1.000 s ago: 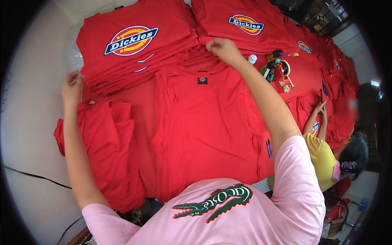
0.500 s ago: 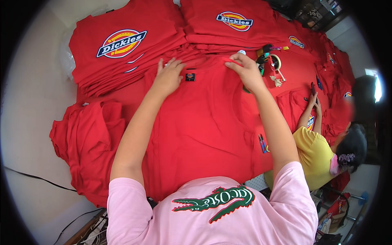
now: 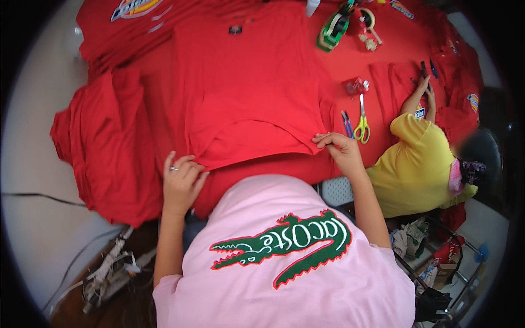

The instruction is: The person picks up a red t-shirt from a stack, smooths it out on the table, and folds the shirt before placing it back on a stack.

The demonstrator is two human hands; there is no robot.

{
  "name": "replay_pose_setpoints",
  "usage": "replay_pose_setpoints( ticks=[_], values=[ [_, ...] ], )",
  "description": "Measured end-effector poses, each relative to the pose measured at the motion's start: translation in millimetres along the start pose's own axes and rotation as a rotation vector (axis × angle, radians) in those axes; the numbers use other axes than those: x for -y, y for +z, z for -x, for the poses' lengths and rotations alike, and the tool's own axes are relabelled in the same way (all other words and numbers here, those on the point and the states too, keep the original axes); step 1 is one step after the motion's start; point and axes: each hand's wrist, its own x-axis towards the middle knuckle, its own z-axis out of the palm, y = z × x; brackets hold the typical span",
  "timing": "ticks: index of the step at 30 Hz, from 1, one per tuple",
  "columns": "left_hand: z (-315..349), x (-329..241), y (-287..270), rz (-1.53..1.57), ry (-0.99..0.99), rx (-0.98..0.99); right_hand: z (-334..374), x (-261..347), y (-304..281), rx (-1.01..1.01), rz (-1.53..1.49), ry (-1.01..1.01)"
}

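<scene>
The red shirt (image 3: 251, 95) lies spread on the worktop (image 3: 334, 70), neck label on the far side, hem toward the person in the pink top (image 3: 284, 295). Both hands are at that near edge. The left hand (image 3: 185, 177), a ring on one finger, has its fingers half curled and nips the left corner of the hem. The right hand (image 3: 338, 151) pinches the right corner between thumb and fingertips, the other fingers loosely bent. Between them the hem runs nearly straight, standing a little off the red cloth under it, with a curved fold line just beyond.

On the left, a narrow red strip parts the shirt from a rumpled heap of red cloth (image 3: 109, 150), which hangs past the worktop's edge. On the far left a stack of red shirts (image 3: 128, 41) comes close to the shirt's shoulder. More room shows to the right: a band of red surface, then scissors (image 3: 361, 124) with yellow handles just beyond the right hand, blue snips (image 3: 347, 124) beside them, a small packet (image 3: 356, 86), and a green tape dispenser (image 3: 333, 30) farther off. A co-worker in yellow (image 3: 418, 164) sits well apart from the shirt.
</scene>
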Motion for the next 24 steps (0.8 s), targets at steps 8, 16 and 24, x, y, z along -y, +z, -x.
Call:
replay_pose_setpoints(
  ticks=[8, 16, 24],
  values=[
    [68, -37, 39, 0.193, -0.252, -0.049, 30, -27, 16, -0.042, 0.643, -0.198],
    [18, -33, 51, 0.074, -0.234, -0.177, 14, -17, 56, -0.097, 0.641, -0.251],
    [37, -20, 81, 0.051, -0.515, -0.091, 16, -49, 66, -0.164, 0.795, -0.116]
  ],
)
